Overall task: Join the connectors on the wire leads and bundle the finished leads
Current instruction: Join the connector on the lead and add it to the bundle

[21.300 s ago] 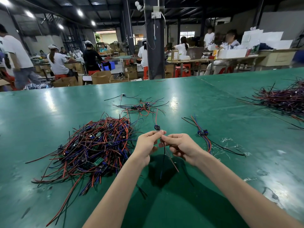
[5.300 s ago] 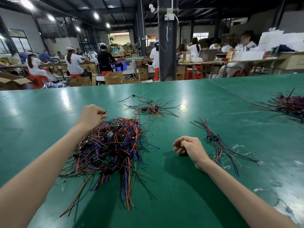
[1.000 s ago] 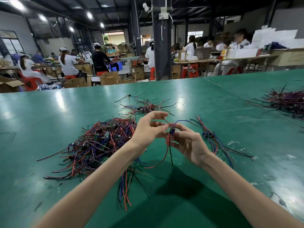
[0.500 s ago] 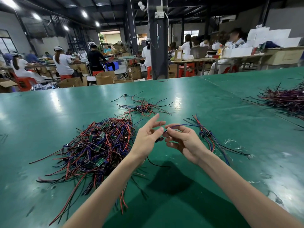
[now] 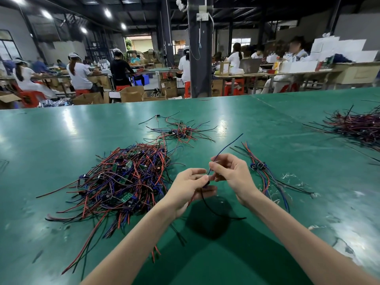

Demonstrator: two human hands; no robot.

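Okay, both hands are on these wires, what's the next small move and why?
Probably push the two ends together. The left hand pinches a dark connector with a black lead hanging from it, and the right hand pinches a blue lead right beside it; whether they are seated is hidden.

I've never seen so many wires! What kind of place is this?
Probably a factory workshop: a pile of wire leads on a long green table, many workers sitting behind, and cardboard boxes.

Two bare hands, left hand [image 5: 187, 188] and right hand [image 5: 234, 173], one blue lead [image 5: 228, 146] and one black lead [image 5: 213, 211] between them, four lots of wire leads on one green table [image 5: 61, 136], large heap [image 5: 123, 177], small scatter [image 5: 181, 131], laid-out bunch [image 5: 261, 167], far-right heap [image 5: 357, 125]
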